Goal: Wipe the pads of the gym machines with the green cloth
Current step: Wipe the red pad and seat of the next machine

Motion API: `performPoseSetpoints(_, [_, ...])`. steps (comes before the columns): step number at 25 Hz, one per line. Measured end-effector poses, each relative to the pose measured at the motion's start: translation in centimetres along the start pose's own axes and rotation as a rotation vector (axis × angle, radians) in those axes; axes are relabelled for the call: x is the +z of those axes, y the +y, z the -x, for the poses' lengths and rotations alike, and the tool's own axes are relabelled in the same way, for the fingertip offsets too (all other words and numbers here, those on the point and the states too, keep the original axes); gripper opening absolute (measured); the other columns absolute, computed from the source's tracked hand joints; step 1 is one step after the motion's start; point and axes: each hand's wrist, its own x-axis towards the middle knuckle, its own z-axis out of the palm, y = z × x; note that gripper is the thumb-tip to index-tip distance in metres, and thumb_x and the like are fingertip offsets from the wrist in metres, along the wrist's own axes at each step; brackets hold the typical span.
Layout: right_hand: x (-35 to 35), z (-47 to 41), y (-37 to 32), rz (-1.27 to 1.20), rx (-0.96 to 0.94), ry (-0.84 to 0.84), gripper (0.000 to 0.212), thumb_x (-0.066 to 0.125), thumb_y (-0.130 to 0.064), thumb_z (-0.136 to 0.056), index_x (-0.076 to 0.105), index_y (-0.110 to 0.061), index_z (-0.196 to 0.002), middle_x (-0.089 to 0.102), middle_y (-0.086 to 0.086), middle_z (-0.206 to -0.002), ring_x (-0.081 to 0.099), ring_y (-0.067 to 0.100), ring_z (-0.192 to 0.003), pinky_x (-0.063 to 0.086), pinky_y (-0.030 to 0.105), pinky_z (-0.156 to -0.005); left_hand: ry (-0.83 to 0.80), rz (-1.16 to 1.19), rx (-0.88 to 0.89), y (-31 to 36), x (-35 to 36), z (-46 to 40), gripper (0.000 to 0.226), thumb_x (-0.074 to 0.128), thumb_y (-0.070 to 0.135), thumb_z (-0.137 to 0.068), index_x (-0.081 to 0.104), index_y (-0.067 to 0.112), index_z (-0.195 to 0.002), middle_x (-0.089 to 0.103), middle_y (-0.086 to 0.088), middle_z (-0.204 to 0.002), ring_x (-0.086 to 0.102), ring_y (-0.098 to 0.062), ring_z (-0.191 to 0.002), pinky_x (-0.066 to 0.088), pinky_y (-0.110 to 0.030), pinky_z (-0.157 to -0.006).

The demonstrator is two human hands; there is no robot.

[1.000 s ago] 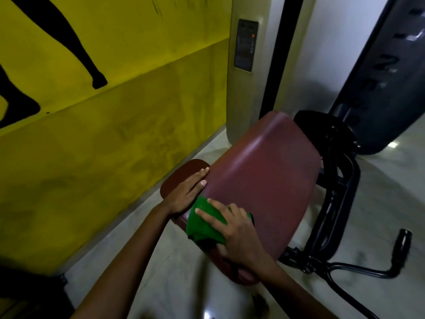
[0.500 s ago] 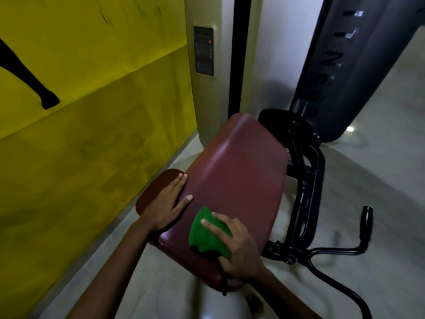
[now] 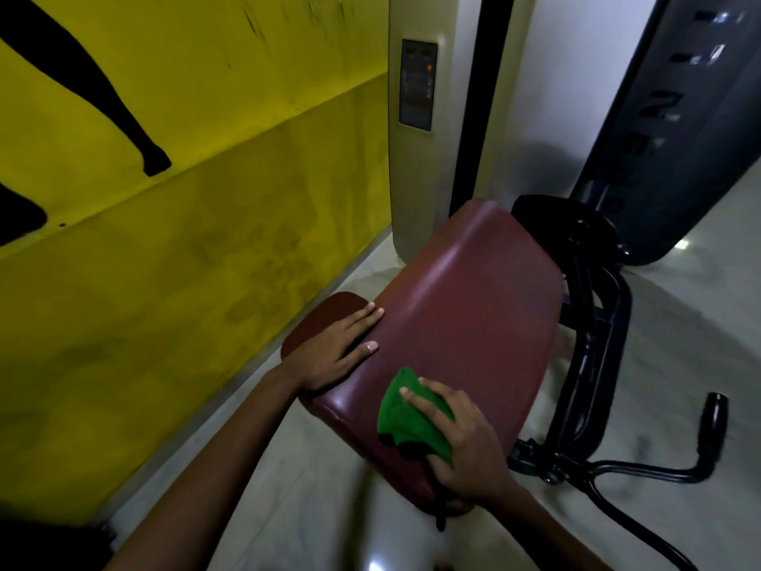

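Beside yellow wall (image 3: 206, 249), left hand (image 3: 333, 356) stays flat on maroon vinyl pad (image 3: 465, 323); right hand (image 3: 465, 443), gripping green cloth (image 3: 405, 422), has wiped rightward.

Gym: maroon padded machine seat (image 3: 465, 323), athlete-silhouette yellow wall (image 3: 164, 199).

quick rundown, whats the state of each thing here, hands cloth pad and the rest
left hand: flat, fingers straight, resting on the pad's left edge
right hand: grips the green cloth, pressing it on the pad
green cloth: bunched, on the pad's near end
maroon pad: tilted, glossy
black lever: untouched, grip end pointing up
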Motion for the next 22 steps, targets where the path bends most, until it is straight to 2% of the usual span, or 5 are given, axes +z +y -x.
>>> performPoseSetpoints(7, [-0.4,-3.2,2.9,-0.08,0.183,0.094,0.069,0.061,-0.035,-0.077,0.037,-0.035,-0.141,0.048,-0.002,-0.13,0.053,0.018,-0.109,0.051,0.032,-0.085,-0.04,-0.196,0.203,-0.6,-1.0,-3.8,0.069,0.024,0.063,-0.093,0.016,0.027,-0.152,0.012,0.011,-0.158,0.01,-0.001,-0.144,0.011,-0.019,-0.115])
performPoseSetpoints(11, [-0.5,-4.2,4.0,-0.028,0.255,0.122,0.067,0.058,-0.047,-0.079,0.032,-0.042,-0.141,0.049,-0.004,-0.128,0.052,0.013,-0.111,0.051,0.029,-0.085,-0.108,-0.269,0.454,-0.9,-2.1,-8.8,0.071,0.019,0.063,-0.093,0.023,0.021,-0.151,0.015,0.006,-0.158,0.006,-0.006,-0.146,0.004,-0.014,-0.114])
performPoseSetpoints(14, [0.3,-4.4,3.9,0.013,0.4,0.127,0.067,0.053,-0.059,-0.081,0.029,-0.045,-0.142,0.047,-0.004,-0.132,0.048,0.01,-0.118,0.048,0.03,-0.089,-0.155,-0.281,0.664,-1.9,-2.3,-11.9,0.068,0.027,0.06,-0.095,0.03,0.018,-0.149,0.019,0.004,-0.158,0.008,-0.011,-0.146,0.009,-0.028,-0.117])
performPoseSetpoints(17, [1.3,-4.4,2.1,0.114,0.534,0.167,0.074,0.062,-0.042,-0.076,0.031,-0.043,-0.143,0.045,-0.008,-0.133,0.05,0.012,-0.117,0.048,0.031,-0.09,-0.217,-0.292,0.81,-2.7,-2.4,-13.6,0.068,0.025,0.06,-0.095,0.031,0.017,-0.148,0.022,0.003,-0.157,0.009,-0.016,-0.147,0.008,-0.036,-0.118])
performPoseSetpoints(22, [2.2,-5.0,-1.8,0.226,0.887,0.324,0.061,0.051,-0.058,-0.082,0.043,-0.035,-0.139,0.052,-0.005,-0.125,0.051,0.014,-0.112,0.04,0.021,-0.087,-0.247,-0.421,1.017,-1.5,-1.7,-14.8,0.053,0.031,0.042,-0.095,0.054,0.012,-0.133,0.051,-0.006,-0.14,0.04,-0.033,-0.134,0.022,-0.051,-0.109])
